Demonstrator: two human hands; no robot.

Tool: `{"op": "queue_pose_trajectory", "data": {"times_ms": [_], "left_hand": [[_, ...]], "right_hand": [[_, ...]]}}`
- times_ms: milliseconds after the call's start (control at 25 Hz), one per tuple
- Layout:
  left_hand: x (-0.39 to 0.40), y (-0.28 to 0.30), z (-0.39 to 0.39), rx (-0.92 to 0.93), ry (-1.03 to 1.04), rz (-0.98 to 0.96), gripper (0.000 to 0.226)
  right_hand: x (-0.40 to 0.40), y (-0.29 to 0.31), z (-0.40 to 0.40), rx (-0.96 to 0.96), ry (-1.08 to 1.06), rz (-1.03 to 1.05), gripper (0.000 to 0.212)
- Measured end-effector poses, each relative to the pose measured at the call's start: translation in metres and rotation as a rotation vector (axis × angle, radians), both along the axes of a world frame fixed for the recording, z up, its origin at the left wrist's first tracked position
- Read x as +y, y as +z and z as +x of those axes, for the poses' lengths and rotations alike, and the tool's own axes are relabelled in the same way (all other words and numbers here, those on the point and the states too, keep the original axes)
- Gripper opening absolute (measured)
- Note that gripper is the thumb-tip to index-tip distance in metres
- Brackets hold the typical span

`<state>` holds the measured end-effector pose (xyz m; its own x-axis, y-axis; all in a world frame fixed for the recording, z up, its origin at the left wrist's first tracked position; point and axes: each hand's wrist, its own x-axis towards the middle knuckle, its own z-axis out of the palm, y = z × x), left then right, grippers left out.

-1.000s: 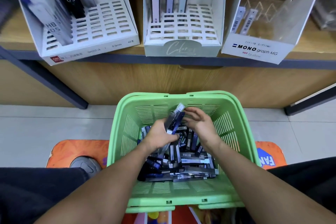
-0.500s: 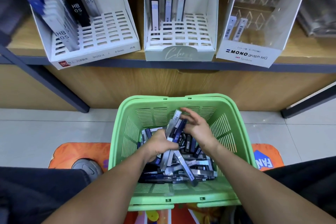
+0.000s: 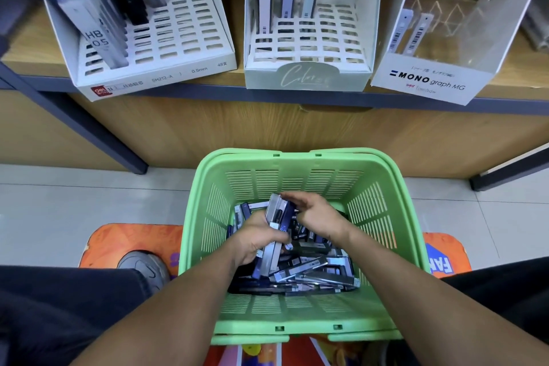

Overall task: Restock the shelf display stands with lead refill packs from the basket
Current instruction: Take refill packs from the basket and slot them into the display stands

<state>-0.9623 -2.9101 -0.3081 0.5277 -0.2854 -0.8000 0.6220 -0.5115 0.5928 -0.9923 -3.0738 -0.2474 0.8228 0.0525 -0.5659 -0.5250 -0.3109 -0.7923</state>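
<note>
Both hands work inside the green basket (image 3: 205, 217): the left hand (image 3: 255, 242) has its fingers curled round an upright bundle of lead refill packs (image 3: 277, 214), and the right hand (image 3: 315, 214) lays loosely bent fingers over the bundle's top, probably squaring the packs so they lift out together. Many more packs (image 3: 315, 269) lie jumbled on the basket floor, while on the shelf (image 3: 297, 95) the left display stand (image 3: 142, 80) holds HB packs in its left rows, the middle stand (image 3: 306, 74) a few, and the clear stand (image 3: 427, 83) two.
</note>
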Motion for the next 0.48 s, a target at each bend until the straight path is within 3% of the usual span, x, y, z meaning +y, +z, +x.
{"op": "queue_pose_trajectory", "data": {"times_ms": [160,280,400,480], "left_hand": [[-0.003,0.033,-0.002,-0.040,0.054,0.000,0.046],[-0.004,0.026,-0.002,-0.027,0.118,-0.030,0.044],[-0.006,0.027,0.002,0.006,0.195,-0.035,0.041],[-0.007,0.025,0.006,0.003,0.243,-0.043,0.040]], "right_hand": [[0.001,0.002,0.002,0.034,0.066,0.129,0.094],[-0.001,0.001,0.000,0.044,0.032,0.224,0.097],[-0.010,-0.005,-0.003,0.070,0.070,0.137,0.098],[-0.013,-0.011,-0.007,0.158,0.241,-0.015,0.091]]}}
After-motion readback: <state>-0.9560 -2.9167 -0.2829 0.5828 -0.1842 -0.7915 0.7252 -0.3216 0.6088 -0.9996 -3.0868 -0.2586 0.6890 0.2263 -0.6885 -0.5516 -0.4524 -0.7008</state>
